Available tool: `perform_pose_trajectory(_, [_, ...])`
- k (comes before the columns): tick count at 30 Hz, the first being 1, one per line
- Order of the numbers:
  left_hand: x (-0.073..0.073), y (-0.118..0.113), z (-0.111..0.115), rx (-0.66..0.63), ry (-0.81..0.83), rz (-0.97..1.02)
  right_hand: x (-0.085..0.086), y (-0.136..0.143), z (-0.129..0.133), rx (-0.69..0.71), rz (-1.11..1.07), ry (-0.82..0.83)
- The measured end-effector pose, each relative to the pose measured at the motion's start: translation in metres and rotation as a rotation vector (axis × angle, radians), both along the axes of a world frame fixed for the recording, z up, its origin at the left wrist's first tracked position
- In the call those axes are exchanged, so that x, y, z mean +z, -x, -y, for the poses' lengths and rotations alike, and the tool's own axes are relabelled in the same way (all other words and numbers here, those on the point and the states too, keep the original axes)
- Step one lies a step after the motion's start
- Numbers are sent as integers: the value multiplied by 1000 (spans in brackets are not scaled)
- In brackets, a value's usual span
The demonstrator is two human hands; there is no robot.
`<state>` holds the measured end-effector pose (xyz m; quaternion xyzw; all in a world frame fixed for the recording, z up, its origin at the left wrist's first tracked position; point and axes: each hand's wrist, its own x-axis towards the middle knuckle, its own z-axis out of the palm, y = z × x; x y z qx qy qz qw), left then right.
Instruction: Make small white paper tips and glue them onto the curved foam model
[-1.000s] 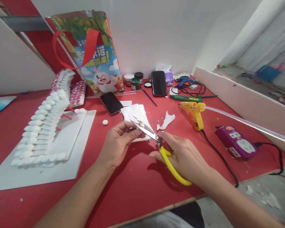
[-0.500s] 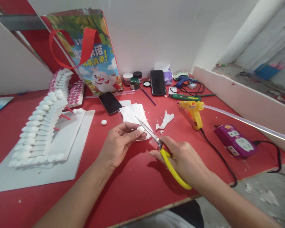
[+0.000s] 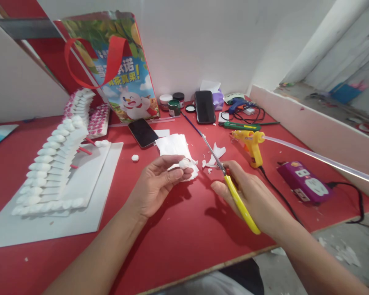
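Note:
Between the thumb and fingers of my left hand (image 3: 161, 178) is a small white foam-like piece (image 3: 184, 164), its exact kind unclear. My right hand (image 3: 248, 188) grips yellow-handled scissors (image 3: 238, 200), whose blades point up and left, apart from the white piece. Under and behind my left fingertips lies a stack of white paper sheets (image 3: 173, 144). White scraps (image 3: 218, 152) lie behind the scissor blades. A small white lump (image 3: 135, 157) sits left of the stack. Further left, a curved row of white padded pieces (image 3: 46, 157) stands on a white board (image 3: 103, 196).
A yellow glue gun (image 3: 250, 145) with a long clear stick stands at right, beside a purple power socket (image 3: 305, 182) with a cord. Phones (image 3: 143, 133), paint jars (image 3: 173, 107), a paintbrush (image 3: 191, 123) and a printed bag (image 3: 123, 73) line the back.
My right hand has drawn the scissors right, away from the white piece. My left hand stays nearly in place, with the piece turned and showing more between the fingers.

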<state>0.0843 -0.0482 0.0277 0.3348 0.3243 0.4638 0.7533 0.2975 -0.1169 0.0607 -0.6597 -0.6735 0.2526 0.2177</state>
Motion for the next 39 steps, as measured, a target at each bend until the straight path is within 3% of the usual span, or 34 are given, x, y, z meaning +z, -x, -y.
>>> perform_pose_trajectory(4, [0,-1,-2,47,18,12,-1,1,1,9,97,-25])
perform_pose_trajectory(11, [0,-3,-2,79,20,-2,-12,8,5,175,154,-180])
perform_pose_trajectory(18, [-4,-4,1,50,-44,-19,-15,17,2,161,271,-234])
perform_pose_trajectory(30, [-3,-3,0,31,-62,1,-14,18,2,161,270,-268])
perform_pose_trajectory(39, [0,-3,1,35,-19,22,-18,15,5,152,330,-408])
